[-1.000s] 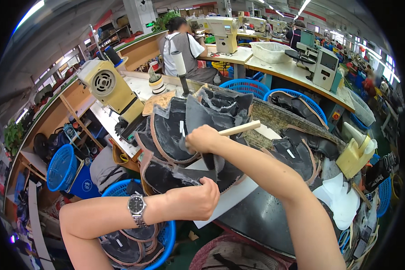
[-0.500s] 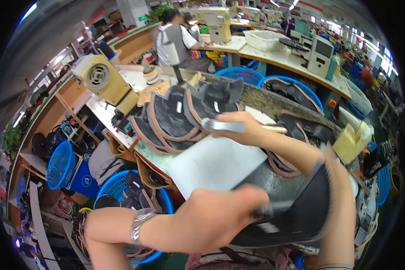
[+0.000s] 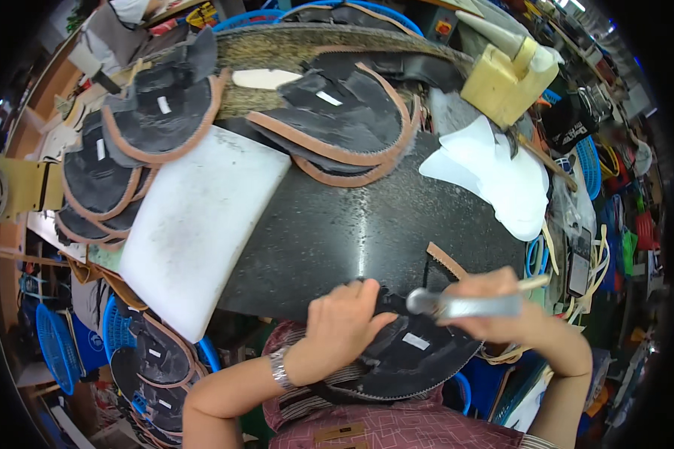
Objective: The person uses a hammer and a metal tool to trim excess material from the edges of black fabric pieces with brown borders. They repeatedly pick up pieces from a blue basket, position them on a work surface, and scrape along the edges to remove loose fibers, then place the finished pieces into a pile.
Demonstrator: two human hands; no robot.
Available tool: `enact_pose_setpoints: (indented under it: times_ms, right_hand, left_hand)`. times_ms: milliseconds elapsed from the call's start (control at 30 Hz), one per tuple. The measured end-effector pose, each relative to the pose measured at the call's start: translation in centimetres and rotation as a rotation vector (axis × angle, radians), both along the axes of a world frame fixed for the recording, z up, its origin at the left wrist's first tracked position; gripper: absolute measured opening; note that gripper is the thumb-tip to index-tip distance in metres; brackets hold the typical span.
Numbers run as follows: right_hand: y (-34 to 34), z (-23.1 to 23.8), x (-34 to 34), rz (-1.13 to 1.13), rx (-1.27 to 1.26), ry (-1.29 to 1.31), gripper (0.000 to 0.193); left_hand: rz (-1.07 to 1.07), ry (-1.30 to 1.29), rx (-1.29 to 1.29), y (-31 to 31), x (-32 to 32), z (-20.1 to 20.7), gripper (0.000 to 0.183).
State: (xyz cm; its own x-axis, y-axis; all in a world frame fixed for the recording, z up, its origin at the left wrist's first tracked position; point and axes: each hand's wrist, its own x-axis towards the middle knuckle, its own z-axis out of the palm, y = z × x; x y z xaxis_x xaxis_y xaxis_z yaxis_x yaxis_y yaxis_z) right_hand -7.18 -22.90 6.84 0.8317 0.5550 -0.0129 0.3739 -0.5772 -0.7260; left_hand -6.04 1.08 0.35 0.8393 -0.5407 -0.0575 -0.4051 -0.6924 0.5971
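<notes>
A black shoe upper piece with a white label and a jagged curved edge lies over the near edge of a dark, smooth slab. My left hand rests on its left part, fingers stretched out and thumb apart. In my right hand is a hammer with a shiny metal head, held low over the piece's right side. Its pale wooden handle shows beyond my fist. A pinkish-brown edge strip sticks up just beyond the hammer.
A white board lies left of the slab. Stacked uppers stand behind it, with more uppers at the slab's far side. White sheet pieces and a yellow machine part are at right. Blue baskets stand lower left.
My view has turned down and right. The upper piece has come down from the air onto the slab's near edge. My right hand has brought the hammer from the stacks to this piece.
</notes>
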Motion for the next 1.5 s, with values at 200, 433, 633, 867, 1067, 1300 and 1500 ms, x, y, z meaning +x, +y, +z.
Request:
enact_pose_setpoints:
  times_ms: [200, 433, 633, 867, 1067, 1300, 1500]
  right_hand:
    - [1.5, -2.4, -1.1, 0.163, -0.249, -0.169, 0.032]
    - [3.0, -2.4, 1.8, 0.142, -0.220, -0.066, 0.026]
    - [3.2, -1.7, 2.5, 0.156, -0.286, 0.010, 0.025]
    - [3.8, -1.7, 3.2, 0.150, -0.286, 0.075, 0.032]
    - [4.4, -1.1, 4.0, 0.143, -0.341, 0.031, 0.028]
    - [4.8, -1.5, 2.9, 0.118, -0.376, 0.017, 0.031]
    - [4.4, -1.5, 2.9, 0.127, -0.356, 0.033, 0.026]
  left_hand:
    - [-0.164, 0.268, -0.291, 1.9, 4.7, -0.2, 0.017]
    - [-0.447, -0.103, -0.169, 3.1, 5.3, -1.0, 0.018]
    - [-0.574, -0.652, -0.137, 3.6, 4.0, -2.9, 0.026]
    - [-0.589, -0.706, -0.093, 3.5, 3.7, -3.2, 0.021]
    - [-0.476, -0.569, -0.143, 3.8, 3.4, -2.9, 0.021]
    - [-0.075, -0.229, -0.295, 3.6, 1.8, -2.8, 0.032]
    - [-0.015, -0.232, -0.306, 3.1, 1.7, -2.8, 0.032]
